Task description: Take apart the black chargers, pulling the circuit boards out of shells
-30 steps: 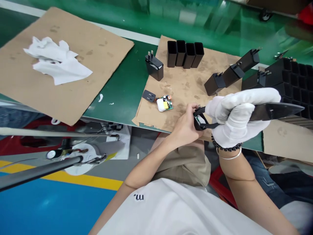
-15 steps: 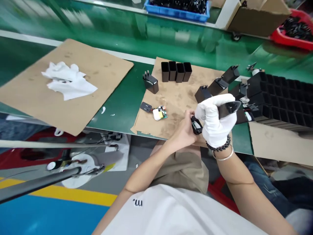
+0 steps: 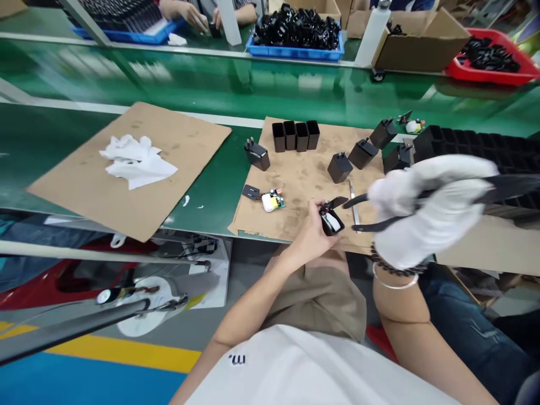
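My bare left hand [image 3: 314, 230] is closed round a black charger housing [image 3: 335, 226]. Its open top shows something white inside, and a black plug cap [image 3: 336, 202] stands tilted at its rim. In my white-gloved right hand [image 3: 426, 208] is a pair of black tweezers [image 3: 373, 226], two prongs apart, pointing left near the housing without gripping anything. The glove is smeared by motion. On the cardboard left of my hands lies a circuit board [image 3: 273, 200], wired to another plug cap [image 3: 251, 192]. Behind the tweezers' tips rests a thin metal strip [image 3: 353, 198].
Several empty black housings [image 3: 289, 136] stand at the back of the cardboard [image 3: 291, 180]. Chargers with prongs [image 3: 340, 167] stand to the right, one charger [image 3: 257, 155] to the left. Stacked housings [image 3: 472, 143] fill the right. White cloth [image 3: 137, 160] lies left; a co-worker's hands [image 3: 196, 17] are across.
My right hand has moved right, away from the housing, and the tweezers' prongs now show. The plug cap now stands tilted beside the housing's opening. The view has tipped upward.
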`<state>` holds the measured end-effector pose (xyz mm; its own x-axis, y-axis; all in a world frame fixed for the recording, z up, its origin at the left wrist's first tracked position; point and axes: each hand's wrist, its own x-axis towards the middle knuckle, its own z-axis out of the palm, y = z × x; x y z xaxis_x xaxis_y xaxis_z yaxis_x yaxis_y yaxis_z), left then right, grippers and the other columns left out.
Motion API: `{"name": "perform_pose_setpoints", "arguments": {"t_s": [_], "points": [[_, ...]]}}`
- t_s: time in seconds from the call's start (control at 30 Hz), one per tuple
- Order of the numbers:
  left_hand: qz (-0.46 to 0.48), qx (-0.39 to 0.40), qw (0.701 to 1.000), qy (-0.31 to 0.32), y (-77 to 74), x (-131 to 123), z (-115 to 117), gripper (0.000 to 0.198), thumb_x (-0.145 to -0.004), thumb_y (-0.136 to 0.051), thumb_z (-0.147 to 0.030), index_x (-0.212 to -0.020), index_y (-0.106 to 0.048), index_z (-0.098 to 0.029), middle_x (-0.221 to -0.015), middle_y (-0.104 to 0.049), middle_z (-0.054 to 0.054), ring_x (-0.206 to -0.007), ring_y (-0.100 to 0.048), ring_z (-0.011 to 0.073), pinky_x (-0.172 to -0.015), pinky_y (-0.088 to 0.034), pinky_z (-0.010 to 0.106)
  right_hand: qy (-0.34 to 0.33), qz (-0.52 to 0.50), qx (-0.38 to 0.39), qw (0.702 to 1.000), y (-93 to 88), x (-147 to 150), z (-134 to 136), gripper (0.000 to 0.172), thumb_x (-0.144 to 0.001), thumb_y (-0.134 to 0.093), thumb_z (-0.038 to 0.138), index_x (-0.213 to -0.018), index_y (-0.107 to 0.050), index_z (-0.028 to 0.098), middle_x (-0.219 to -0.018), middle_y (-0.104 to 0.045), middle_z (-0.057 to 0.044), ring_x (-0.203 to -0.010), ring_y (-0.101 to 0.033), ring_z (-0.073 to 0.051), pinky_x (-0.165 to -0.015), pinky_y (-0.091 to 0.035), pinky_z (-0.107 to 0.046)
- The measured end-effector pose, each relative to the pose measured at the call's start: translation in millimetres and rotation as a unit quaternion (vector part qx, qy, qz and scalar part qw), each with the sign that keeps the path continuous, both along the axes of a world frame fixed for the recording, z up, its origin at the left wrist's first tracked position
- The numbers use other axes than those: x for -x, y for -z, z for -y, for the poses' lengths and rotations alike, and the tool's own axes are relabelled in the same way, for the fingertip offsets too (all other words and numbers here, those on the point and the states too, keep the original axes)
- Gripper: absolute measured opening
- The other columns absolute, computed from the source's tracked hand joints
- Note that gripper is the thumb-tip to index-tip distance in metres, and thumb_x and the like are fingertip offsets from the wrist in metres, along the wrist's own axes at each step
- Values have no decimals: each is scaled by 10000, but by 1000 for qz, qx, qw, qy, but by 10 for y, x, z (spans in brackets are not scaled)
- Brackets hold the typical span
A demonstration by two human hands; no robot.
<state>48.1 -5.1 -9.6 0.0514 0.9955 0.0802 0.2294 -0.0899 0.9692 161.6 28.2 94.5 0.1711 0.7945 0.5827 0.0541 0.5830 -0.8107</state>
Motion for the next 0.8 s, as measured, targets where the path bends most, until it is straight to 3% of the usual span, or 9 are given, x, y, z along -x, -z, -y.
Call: {"name": "perform_pose_setpoints", "arguments": {"t_s": [0.1, 0.17, 0.23, 0.3, 0.37, 0.43, 0.53, 0.67, 0.8], "points": [[-40, 10, 999, -1, -19, 34, 47, 741, -727, -836, -166, -1264, -326, -202, -1302, -587, 165, -1258, -611, 325, -1055, -495, 455, 82, 108, -38, 990, -73, -309, -159, 262, -994, -564, 502, -981, -672, 264, -729, -551, 12, -531, -477, -126, -574, -481, -323], [-64, 14, 998, -5, -11, 40, 71, 724, -734, -839, -167, -1279, -362, -189, -1335, -582, 187, -1323, -577, 360, -1085, -481, 486, 50, 300, 28, 952, 49, -493, -332, 223, -963, -621, 420, -1056, -708, 237, -927, -701, -43, -711, -638, -177, -769, -575, -403], [-74, 15, 997, -21, 7, 31, 79, 703, -740, -858, -199, -1278, -406, -182, -1303, -613, 181, -1284, -607, 367, -1060, -504, 493, 3, 429, 77, 900, 248, -610, -474, 351, -915, -673, 349, -1239, -687, 214, -1079, -748, -92, -927, -713, -267, -927, -585, -501], [-74, -1, 996, -51, 13, 11, 70, 693, -728, -886, -221, -1267, -451, -186, -1266, -650, 159, -1240, -639, 352, -1047, -520, 485, -8, 471, 67, 879, 425, -649, -504, 560, -860, -732, 299, -1393, -611, 178, -1287, -707, -158, -1199, -671, -351, -1063, -538, -559], [-84, -34, 992, -82, -18, -8, 61, 666, -732, -891, -219, -1265, -493, -199, -1275, -666, 140, -1244, -644, 334, -1064, -519, 471, 31, 440, 22, 897, 513, -624, -384, 554, -865, -734, 276, -1395, -611, 172, -1407, -644, -179, -1359, -582, -359, -1164, -471, -560], [-99, -66, 987, -109, -93, -20, 69, 664, -747, -884, -224, -1295, -511, -211, -1317, -663, 132, -1271, -636, 322, -1089, -510, 460, 56, 357, 0, 932, 523, -561, -149, 360, -913, -699, 295, -1260, -687, 204, -1330, -693, -146, -1304, -631, -314, -1152, -494, -525], [-114, -75, 984, -117, -260, -38, 132, 759, -747, -866, -216, -1378, -444, -215, -1331, -655, 143, -1249, -649, 322, -1049, -537, 460, -23, 242, 78, 967, 516, -427, 225, 316, -910, -727, 385, -1197, -718, 252, -1318, -709, -99, -1262, -662, -283, -1069, -569, -472], [-108, -182, 967, -142, -474, -67, 253, 668, -722, -806, -166, -1271, -428, -205, -1320, -581, 164, -1235, -628, 306, -948, -570, 415, -90, 60, 215, 971, 560, -229, 469, 359, -872, -767, 426, -1199, -746, 277, -1298, -741, -53, -1251, -676, -262, -1140, -530, -467], [-91, -286, 942, -151, -629, -59, 323, 459, -778, -791, -222, -1133, -501, -217, -1141, -598, 85, -1103, -633, 226, -932, -563, 363, -107, -129, 313, 935, 491, -123, 594, 296, -881, -756, 414, -1164, -770, 329, -1341, -721, 7, -1308, -644, -243, -1199, -480, -453]]}}
